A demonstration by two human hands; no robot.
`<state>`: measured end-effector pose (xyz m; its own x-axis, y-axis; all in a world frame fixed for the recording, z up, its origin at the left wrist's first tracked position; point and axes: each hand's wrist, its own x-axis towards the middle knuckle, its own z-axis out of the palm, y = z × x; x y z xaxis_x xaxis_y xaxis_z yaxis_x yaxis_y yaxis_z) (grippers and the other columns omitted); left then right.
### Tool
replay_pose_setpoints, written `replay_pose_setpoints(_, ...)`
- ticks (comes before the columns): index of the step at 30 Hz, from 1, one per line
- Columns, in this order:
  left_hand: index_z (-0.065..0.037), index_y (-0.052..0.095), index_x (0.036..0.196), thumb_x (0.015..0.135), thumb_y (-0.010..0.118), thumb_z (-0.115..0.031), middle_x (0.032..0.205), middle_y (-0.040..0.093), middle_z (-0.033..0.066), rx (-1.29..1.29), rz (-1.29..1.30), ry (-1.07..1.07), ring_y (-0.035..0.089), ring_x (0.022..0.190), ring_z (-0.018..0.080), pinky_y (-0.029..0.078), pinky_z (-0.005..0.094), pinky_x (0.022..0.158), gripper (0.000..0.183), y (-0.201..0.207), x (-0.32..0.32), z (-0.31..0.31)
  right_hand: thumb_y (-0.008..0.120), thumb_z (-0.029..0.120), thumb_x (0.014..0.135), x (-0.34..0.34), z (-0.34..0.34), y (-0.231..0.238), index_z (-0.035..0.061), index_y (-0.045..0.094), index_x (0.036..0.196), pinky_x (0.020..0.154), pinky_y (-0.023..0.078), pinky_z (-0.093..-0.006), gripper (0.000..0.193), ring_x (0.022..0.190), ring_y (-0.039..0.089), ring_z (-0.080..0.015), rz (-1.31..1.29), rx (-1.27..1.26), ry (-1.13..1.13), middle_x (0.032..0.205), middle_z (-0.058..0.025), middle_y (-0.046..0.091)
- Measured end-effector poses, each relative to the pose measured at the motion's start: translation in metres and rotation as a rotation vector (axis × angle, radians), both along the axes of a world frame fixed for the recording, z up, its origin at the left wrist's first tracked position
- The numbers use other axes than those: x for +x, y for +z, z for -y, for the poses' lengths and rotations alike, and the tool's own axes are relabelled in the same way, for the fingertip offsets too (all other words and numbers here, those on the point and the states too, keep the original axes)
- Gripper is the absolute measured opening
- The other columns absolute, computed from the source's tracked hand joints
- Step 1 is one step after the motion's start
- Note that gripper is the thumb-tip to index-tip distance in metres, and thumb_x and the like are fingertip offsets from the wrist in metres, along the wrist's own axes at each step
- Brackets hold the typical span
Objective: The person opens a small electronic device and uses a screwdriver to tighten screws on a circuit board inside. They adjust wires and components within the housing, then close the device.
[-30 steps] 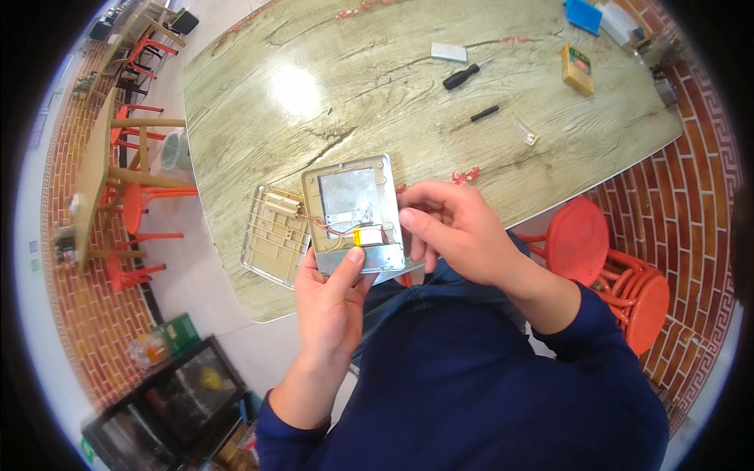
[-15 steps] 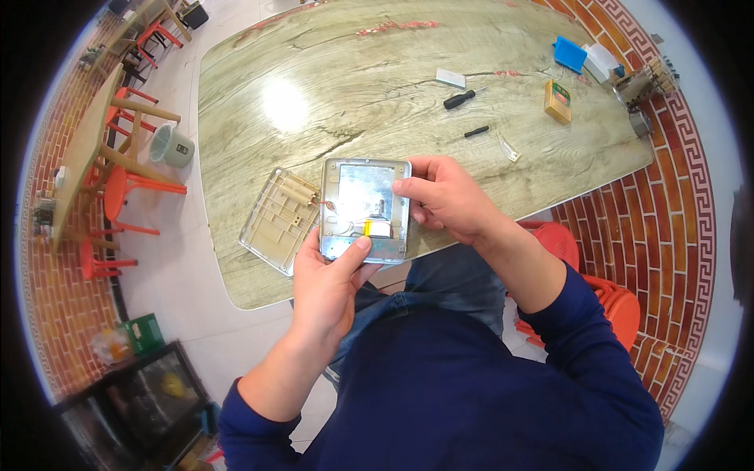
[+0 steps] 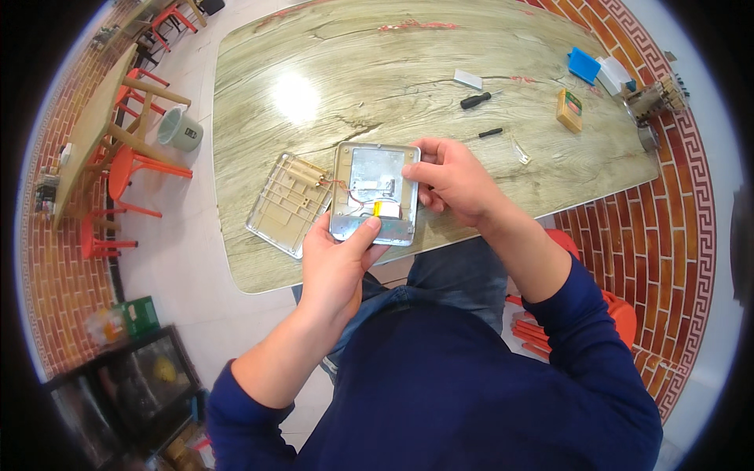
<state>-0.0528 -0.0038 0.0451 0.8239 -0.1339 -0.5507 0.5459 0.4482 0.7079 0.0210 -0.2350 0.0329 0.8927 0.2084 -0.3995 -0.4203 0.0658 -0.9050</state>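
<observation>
Now we hold the open case (image 3: 342, 166) in both hands, at the near edge of the table (image 3: 330, 55). Our left hand (image 3: 334, 263) grasps its lower left corner, with the thumb pressed down beside a small white pack (image 3: 389, 209) with yellow tape. Our right hand (image 3: 458, 182) pinches the right side, thumb on the rim and fingers bent below. Just to the left, the ribbed cover (image 3: 283, 206) lies on the table, its inside facing up. Thin wires (image 3: 340, 185) run from it to the open case.

We think the open case is light and stiff, and its hard rim looks like a good place to hold. The shiny metal sheet (image 3: 375, 166) inside looks smooth, so it may be slippery. The wires look thin and easy to break, so the two parts should stay close together. The white pack may be soft, so we would not squeeze it.

We cannot see the underside of the open case, nor most of the fingers there. Our left thumb hides a bit near the white pack. The wire ends are too small to make out, and we cannot tell whether the open case touches the table.
</observation>
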Motion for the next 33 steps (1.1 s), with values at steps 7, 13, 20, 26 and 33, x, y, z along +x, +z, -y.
replay_pose_setpoints(7,0.002,0.066,0.150,0.120,0.075,-0.013,0.132,0.085,0.0178,0.202,-0.078,-0.199,0.088,0.115,0.0255,0.075,0.0391,0.101,0.035,0.012,0.017,-0.003,0.080,0.010,0.106,0.025,0.002,0.007,-0.0039,0.072,0.148,0.050,0.051,-0.0280,0.044,0.065,0.067,-0.0086,0.170,-0.273,0.126,0.089,-0.0024,0.074)
replay_pose_setpoints(13,0.009,0.072,0.138,0.121,0.076,-0.026,0.118,0.088,0.0211,0.434,-0.157,-0.450,0.090,0.100,0.0249,0.075,0.0338,0.084,0.039,0.029,0.038,-0.014,0.079,0.006,0.099,0.038,0.006,0.015,-0.0091,0.075,0.140,0.052,0.058,-0.0343,0.044,0.065,0.073,-0.0146,0.222,-0.409,0.179,0.089,-0.0080,0.076)
replay_pose_setpoints(20,0.011,0.077,0.111,0.116,0.083,-0.041,0.093,0.086,0.0206,0.716,-0.152,-0.741,0.088,0.077,0.0256,0.071,0.0343,0.065,0.052,0.039,0.063,-0.016,0.079,0.008,0.094,0.048,0.010,0.008,-0.0085,0.080,0.131,0.058,0.065,-0.0376,0.040,0.064,0.078,-0.0204,0.352,-0.513,0.212,0.092,-0.0110,0.078)
replay_pose_setpoints(26,0.007,0.078,0.090,0.114,0.081,-0.058,0.077,0.081,0.0154,0.965,-0.090,-0.956,0.084,0.064,0.0235,0.064,0.0341,0.052,0.069,0.045,0.081,-0.012,0.081,0.014,0.094,0.055,0.014,0.010,-0.0073,0.082,0.133,0.077,0.070,-0.0448,0.044,0.070,0.084,-0.0310,0.406,-0.610,0.267,0.099,-0.0205,0.084)
replay_pose_setpoints(33,0.006,0.077,0.078,0.116,0.078,-0.052,0.073,0.081,0.0158,1.104,0.001,-1.013,0.082,0.062,0.0222,0.066,0.0370,0.056,0.069,0.049,0.082,-0.004,0.087,0.011,0.096,0.060,0.015,0.001,-0.0059,0.080,0.130,0.063,0.065,-0.0386,0.038,0.070,0.076,-0.0190,0.546,-0.694,0.241,0.096,-0.0090,0.073)
